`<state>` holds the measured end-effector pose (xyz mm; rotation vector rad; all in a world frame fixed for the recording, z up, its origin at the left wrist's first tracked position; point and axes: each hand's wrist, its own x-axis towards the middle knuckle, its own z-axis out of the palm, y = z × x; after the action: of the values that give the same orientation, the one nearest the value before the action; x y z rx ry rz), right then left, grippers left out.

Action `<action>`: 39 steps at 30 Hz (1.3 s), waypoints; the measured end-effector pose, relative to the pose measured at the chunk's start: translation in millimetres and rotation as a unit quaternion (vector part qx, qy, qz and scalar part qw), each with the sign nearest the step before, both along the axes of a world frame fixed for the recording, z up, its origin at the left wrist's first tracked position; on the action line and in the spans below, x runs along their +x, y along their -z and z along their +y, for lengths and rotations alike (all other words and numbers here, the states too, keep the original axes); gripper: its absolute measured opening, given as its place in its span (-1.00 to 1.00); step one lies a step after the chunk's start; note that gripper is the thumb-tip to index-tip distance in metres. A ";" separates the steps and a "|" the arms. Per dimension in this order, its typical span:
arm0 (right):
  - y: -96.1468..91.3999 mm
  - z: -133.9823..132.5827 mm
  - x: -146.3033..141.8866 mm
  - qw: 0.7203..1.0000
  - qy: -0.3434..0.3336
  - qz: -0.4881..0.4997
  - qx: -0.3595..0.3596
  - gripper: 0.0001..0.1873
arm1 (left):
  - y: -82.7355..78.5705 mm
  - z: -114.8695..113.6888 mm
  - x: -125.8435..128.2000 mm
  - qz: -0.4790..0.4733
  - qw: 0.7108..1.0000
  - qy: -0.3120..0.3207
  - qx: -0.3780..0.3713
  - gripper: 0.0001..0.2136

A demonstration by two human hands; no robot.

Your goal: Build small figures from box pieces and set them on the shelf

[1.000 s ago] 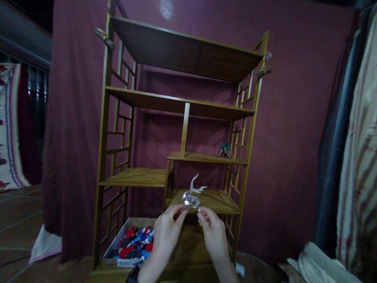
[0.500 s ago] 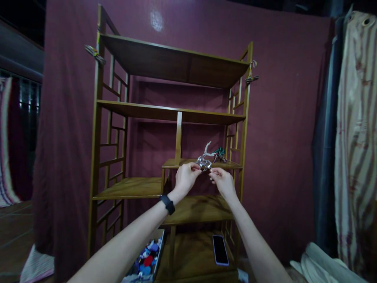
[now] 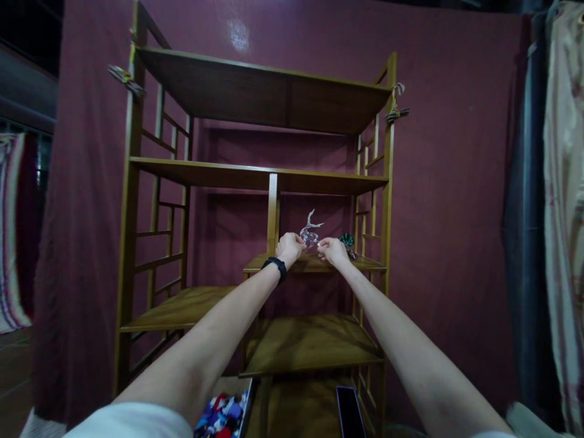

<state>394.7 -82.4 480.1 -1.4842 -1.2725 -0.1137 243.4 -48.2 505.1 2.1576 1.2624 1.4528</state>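
Between my hands is a clear glass-like deer figurine (image 3: pixel 309 233) with tall antlers, upright over the middle right shelf (image 3: pixel 310 264). My left hand (image 3: pixel 291 246) pinches its left side, fingers closed. On the other side my right hand (image 3: pixel 333 250) grips it low with closed fingertips. Whether its base touches the shelf is hidden by my hands. Just right of my right hand, a dark green and brownish ornament (image 3: pixel 347 242) rests on the same shelf, partly covered by the hand.
The wooden shelf unit (image 3: pixel 260 167) has an upright divider (image 3: pixel 272 213) left of my hands. A lower left shelf (image 3: pixel 187 304) juts out. Below lie a phone (image 3: pixel 350 413) and a box of colourful small items (image 3: pixel 223 413). Tied bundles (image 3: pixel 125 79) hang at the posts.
Both hands have reached further forward with the deer figurine, from in front of the shelf's edge to over the shelf. The view has come closer to the unit.
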 end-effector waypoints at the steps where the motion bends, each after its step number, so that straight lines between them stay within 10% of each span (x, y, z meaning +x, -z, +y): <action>1: -0.4 7.5 1.3 1.000 0.006 -0.007 -0.011 -0.89 | 0.2 5.9 2.1 0.006 1.000 -0.007 -0.007 -0.85; 11: -6.8 56.4 15.5 0.991 0.050 -0.079 -0.100 -0.93 | 7.9 52.9 20.3 0.061 0.996 -0.054 -0.033 -0.84; 39: 3.6 71.0 17.4 0.981 0.030 -0.142 -0.130 -0.82 | 18.4 83.2 23.9 0.054 0.992 -0.045 -0.101 -0.87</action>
<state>412.1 -11.4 476.5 -1.7787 -1.5160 -0.2121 267.3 35.0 486.7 2.0924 1.4934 1.1953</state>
